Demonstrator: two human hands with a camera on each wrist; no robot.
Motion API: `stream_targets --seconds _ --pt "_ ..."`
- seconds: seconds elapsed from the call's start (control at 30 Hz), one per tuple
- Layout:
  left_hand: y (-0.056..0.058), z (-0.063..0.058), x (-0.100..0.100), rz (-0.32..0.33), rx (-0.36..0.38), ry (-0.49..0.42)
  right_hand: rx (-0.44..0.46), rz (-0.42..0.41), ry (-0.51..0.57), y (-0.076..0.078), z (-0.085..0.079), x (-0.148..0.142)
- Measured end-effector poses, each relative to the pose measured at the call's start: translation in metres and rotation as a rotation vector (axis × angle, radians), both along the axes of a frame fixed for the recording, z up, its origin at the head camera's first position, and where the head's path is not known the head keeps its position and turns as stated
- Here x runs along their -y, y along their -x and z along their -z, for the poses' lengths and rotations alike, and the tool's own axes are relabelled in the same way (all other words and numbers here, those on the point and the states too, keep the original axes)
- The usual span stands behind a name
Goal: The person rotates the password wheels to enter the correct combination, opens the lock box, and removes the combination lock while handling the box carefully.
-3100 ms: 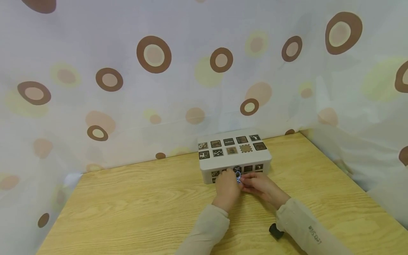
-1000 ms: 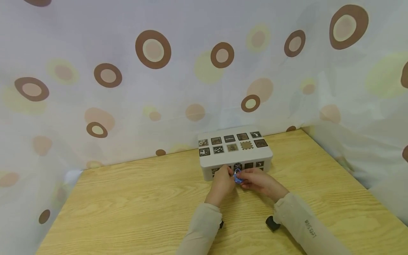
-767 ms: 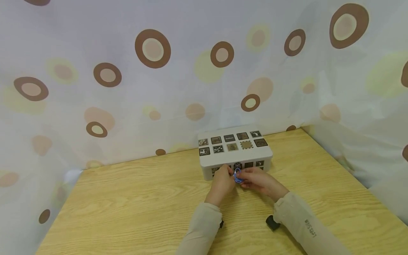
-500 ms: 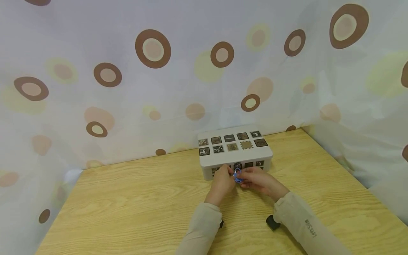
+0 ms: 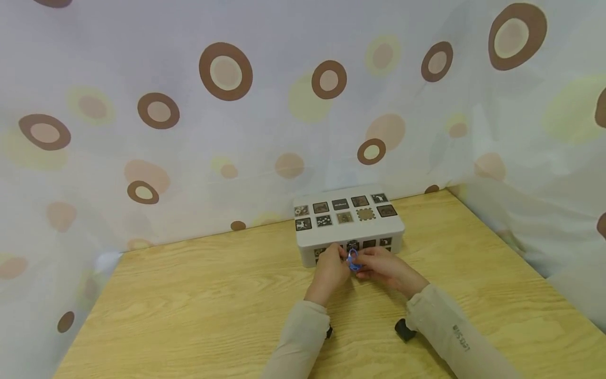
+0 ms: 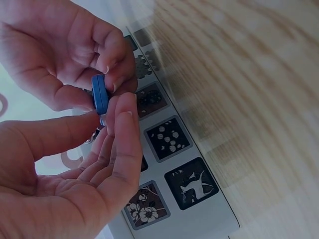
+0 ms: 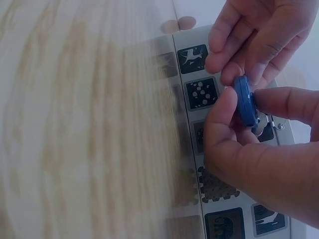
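A small blue padlock (image 5: 355,267) with a metal shackle is at the front side of a white lidded box (image 5: 350,235) printed with dark picture squares. My right hand (image 5: 388,269) pinches the padlock body between thumb and fingers, seen closely in the right wrist view, where the padlock (image 7: 245,103) stands edge-on beside the metal latch (image 7: 280,125). From the left, my left hand (image 5: 327,273) pinches at one end of the padlock (image 6: 100,93) with thumb and fingertips. Whatever small part lies between those fingertips is mostly hidden. The box lid is down.
The box stands near the back edge of a wood-grain table (image 5: 189,300), against a white curtain (image 5: 274,126) with brown and yellow circles. A black wrist-worn piece (image 5: 405,330) sticks out by the right sleeve.
Since the earliest frame my left hand has drawn back slightly to the left, and the padlock's blue body has turned into sight. Over the last second both hands stay nearly still.
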State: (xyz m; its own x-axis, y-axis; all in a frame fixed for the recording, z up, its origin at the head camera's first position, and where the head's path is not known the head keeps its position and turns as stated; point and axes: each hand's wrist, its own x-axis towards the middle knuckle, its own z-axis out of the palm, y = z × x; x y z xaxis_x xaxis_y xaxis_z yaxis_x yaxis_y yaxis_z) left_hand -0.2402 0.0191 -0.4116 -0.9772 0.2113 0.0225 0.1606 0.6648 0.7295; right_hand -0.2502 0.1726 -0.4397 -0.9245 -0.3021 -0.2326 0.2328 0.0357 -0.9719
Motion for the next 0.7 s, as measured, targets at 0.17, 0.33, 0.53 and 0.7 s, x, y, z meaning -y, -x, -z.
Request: stream_targets --seconds 0.17,0.33,0.53,0.7 --pt "0.0000 -0.0011 0.0004 0.000 -0.003 -0.011 0.000 -0.006 -0.004 0.0006 -0.0015 -0.0006" --pt "0.0002 -0.0007 0.0006 -0.012 0.001 -0.014 0.004 -0.013 0.002 0.0002 -0.0017 -0.0005" --pt "0.0002 -0.0003 0.0002 -0.023 -0.001 -0.020 0.019 -0.016 0.014 0.0008 -0.0016 -0.0004" --pt "0.0016 0.0003 0.0002 -0.023 0.024 -0.025 0.014 -0.026 0.022 0.0011 -0.0018 -0.0005"
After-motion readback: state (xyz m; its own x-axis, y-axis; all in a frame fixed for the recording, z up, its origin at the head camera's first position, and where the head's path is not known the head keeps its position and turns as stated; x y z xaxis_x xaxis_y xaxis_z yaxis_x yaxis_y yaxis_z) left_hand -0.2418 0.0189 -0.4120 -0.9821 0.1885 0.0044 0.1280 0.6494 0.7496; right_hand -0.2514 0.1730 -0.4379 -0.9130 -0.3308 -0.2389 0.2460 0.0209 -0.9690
